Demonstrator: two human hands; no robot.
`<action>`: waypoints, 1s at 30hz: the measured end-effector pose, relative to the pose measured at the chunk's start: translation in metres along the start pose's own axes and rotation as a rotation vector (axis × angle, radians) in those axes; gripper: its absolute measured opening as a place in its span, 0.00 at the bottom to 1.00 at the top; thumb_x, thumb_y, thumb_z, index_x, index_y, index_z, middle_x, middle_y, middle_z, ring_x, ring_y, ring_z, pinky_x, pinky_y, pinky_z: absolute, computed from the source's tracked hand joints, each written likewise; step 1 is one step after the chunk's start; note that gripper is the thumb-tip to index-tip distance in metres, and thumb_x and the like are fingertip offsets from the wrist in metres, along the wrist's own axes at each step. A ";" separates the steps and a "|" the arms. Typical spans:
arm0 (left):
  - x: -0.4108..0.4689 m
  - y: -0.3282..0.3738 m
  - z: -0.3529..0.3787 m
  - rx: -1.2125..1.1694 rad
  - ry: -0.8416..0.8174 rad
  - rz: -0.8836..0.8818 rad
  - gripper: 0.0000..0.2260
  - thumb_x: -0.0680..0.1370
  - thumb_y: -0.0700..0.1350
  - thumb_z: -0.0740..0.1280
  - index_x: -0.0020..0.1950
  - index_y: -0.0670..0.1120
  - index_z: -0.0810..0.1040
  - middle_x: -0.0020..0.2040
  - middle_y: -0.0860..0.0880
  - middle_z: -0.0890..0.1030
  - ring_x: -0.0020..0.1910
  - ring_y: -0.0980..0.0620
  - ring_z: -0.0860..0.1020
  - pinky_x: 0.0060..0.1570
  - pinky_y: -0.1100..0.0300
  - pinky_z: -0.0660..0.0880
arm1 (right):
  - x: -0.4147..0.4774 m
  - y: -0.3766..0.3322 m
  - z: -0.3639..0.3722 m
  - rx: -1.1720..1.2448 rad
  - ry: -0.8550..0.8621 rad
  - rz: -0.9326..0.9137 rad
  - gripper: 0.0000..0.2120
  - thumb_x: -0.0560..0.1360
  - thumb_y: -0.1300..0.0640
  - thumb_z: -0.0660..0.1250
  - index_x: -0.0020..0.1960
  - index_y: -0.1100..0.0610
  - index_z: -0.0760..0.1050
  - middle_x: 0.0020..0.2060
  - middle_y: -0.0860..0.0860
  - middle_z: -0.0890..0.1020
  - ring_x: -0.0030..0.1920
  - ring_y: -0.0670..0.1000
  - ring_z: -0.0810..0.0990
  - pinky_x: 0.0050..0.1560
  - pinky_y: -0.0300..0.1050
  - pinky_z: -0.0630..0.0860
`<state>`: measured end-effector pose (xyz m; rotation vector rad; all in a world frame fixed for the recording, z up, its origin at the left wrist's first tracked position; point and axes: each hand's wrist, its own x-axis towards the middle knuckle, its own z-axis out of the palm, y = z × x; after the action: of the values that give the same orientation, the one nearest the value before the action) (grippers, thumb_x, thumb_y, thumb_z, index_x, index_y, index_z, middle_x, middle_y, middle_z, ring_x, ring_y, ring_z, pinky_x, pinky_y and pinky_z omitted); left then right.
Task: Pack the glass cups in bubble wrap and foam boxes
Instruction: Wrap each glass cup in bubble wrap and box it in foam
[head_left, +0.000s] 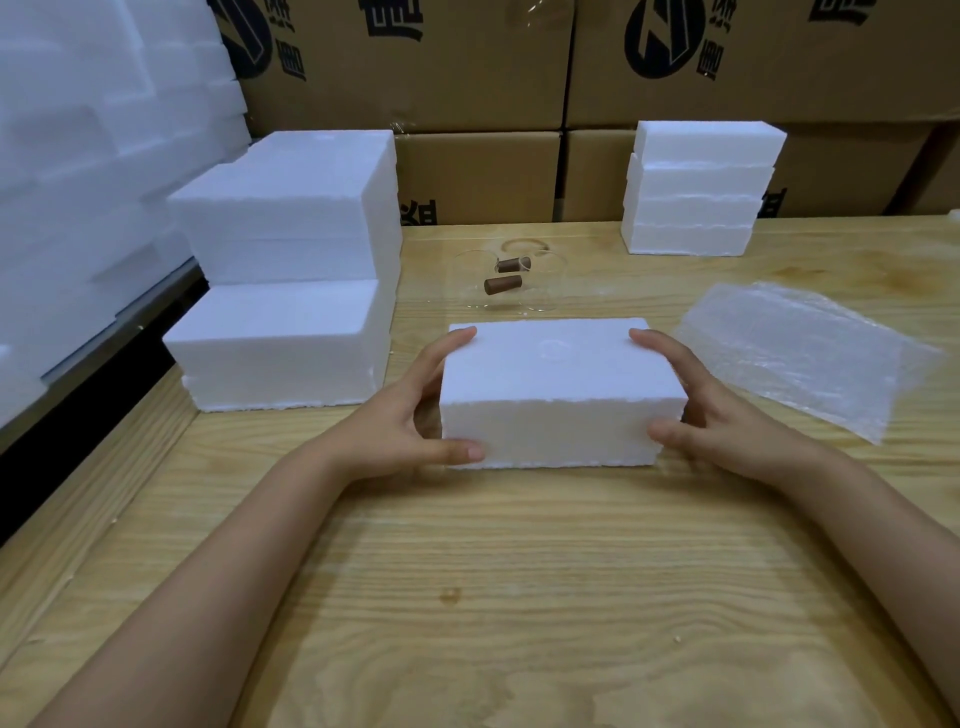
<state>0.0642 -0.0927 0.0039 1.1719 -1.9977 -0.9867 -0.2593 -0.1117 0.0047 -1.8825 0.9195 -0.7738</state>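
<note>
pale wood-grain worktop (467, 597) fills the near view, and my two forearms run up it to one foam box (556, 384) that sits flat at the middle. the left grip (410, 415) clasps its left end and the right grip (717, 410) its right end, each with the thumb on the near face and fingers reaching over the top edge, so both are grasping the box. i judge it very light and stiff but crumbly, since its edges look ragged, so i would hold it by the ends with gentle pressure and not dig in. just beyond the box are the two glass cups (470, 280), so clear that i mostly read them by their brown handles (498, 285); i cannot tell if they stand or lie. they should be slick and fragile, best taken round the body. to the right lies the bubble wrap (800, 353), flat, soft and floppy. farther back a left stack (291, 260) and a right stack (696, 192) of foam boxes stand before cardboard cartons (467, 67).
</note>
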 end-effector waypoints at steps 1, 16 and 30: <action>0.000 0.000 0.000 0.026 -0.001 0.007 0.44 0.69 0.41 0.77 0.71 0.67 0.53 0.55 0.84 0.66 0.52 0.75 0.74 0.47 0.80 0.68 | 0.000 0.002 0.000 -0.009 -0.024 0.015 0.37 0.71 0.57 0.70 0.69 0.30 0.57 0.61 0.26 0.69 0.55 0.32 0.75 0.49 0.26 0.71; 0.006 0.016 -0.025 -0.201 0.012 -0.091 0.35 0.60 0.53 0.77 0.65 0.67 0.69 0.54 0.57 0.83 0.53 0.55 0.82 0.49 0.64 0.78 | 0.014 -0.027 -0.006 0.005 -0.028 0.060 0.41 0.58 0.46 0.76 0.65 0.30 0.60 0.53 0.33 0.76 0.55 0.41 0.77 0.51 0.34 0.76; 0.001 0.023 -0.020 -0.249 0.043 -0.070 0.25 0.65 0.65 0.67 0.61 0.68 0.69 0.56 0.68 0.79 0.55 0.64 0.79 0.47 0.71 0.75 | 0.012 -0.038 0.000 0.071 -0.031 0.042 0.36 0.61 0.42 0.72 0.63 0.28 0.58 0.53 0.26 0.75 0.56 0.33 0.76 0.47 0.28 0.74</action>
<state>0.0694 -0.0914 0.0337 1.1218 -1.7513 -1.1968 -0.2423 -0.1087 0.0401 -1.8029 0.8978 -0.7402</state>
